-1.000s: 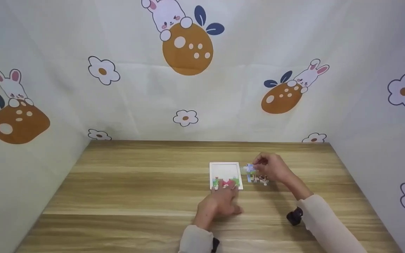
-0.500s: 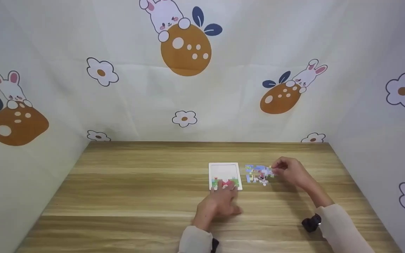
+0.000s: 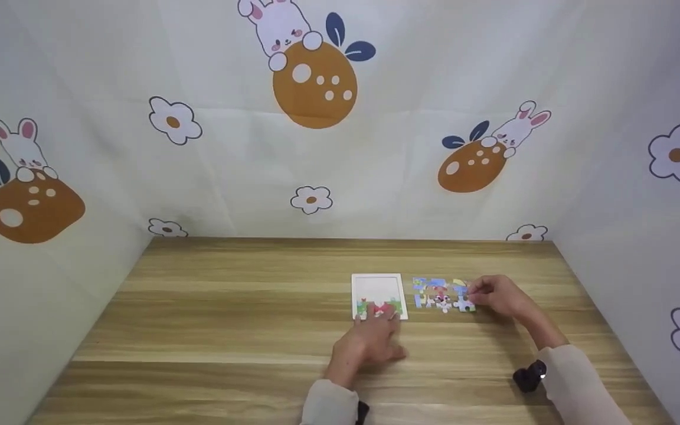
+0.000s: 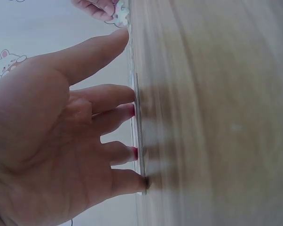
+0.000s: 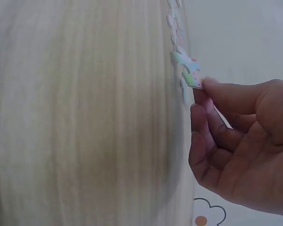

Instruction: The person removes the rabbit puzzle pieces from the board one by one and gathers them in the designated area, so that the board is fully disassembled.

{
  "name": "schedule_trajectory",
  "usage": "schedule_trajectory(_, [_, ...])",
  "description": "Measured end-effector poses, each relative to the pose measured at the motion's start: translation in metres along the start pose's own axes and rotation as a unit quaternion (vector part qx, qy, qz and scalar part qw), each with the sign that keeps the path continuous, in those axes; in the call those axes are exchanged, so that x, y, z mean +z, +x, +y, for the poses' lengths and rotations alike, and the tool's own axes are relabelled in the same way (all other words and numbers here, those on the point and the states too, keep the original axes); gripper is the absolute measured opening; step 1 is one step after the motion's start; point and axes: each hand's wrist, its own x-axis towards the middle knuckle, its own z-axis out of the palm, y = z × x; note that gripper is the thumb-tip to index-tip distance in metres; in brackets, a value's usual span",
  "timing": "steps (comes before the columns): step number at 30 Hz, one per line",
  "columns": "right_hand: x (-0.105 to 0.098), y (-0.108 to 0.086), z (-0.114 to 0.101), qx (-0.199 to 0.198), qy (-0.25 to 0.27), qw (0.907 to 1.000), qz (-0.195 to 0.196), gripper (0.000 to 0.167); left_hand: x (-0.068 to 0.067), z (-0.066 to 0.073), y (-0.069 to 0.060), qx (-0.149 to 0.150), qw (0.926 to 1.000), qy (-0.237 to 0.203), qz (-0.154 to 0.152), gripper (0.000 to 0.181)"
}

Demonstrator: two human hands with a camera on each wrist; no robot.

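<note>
A white puzzle frame (image 3: 377,287) lies flat on the table, with a strip of colourful pieces along its near side. The left hand (image 3: 369,339) rests its spread fingertips on that near side; in the left wrist view the fingers (image 4: 118,120) touch the frame's edge. Right of the frame lies a group of loose puzzle pieces (image 3: 436,283), mostly blue and pink. At their right side the right hand (image 3: 500,295) pinches one piece (image 5: 191,75) with green and pink print between thumb and index finger, tilted up from the table in the right wrist view.
The wood-grain table (image 3: 210,330) extends around the frame and pieces. A pale cloth (image 3: 234,153) printed with rabbits, oranges and flowers stands behind and at both sides. A black device (image 3: 529,376) sits at the right wrist.
The right hand has moved right, from the left part of the loose pieces to their right side. More pieces show spread out there. The left hand has stayed on the frame.
</note>
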Motion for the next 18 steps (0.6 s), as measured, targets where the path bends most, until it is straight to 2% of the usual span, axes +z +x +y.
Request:
schedule_trajectory(9, [0.0043, -0.0023, 0.0033, 0.011, -0.018, 0.9998, 0.002, 0.023, 0.0007, 0.0016, -0.0011, 0.004, 0.9998, 0.019, -0.003, 0.075])
schedule_trajectory(15, [0.0057, 0.0003, 0.0016, 0.042, -0.020, 0.9989, 0.006, 0.023, -0.0003, 0.0013, -0.0025, -0.002, 1.0000, 0.006, -0.008, 0.076])
schedule_trajectory(18, [0.0049, 0.0008, -0.0048, 0.043, -0.031, 0.9986, 0.007, 0.023, 0.0000, 0.0016, -0.0024, -0.005, 0.9999, 0.004, -0.010, 0.076])
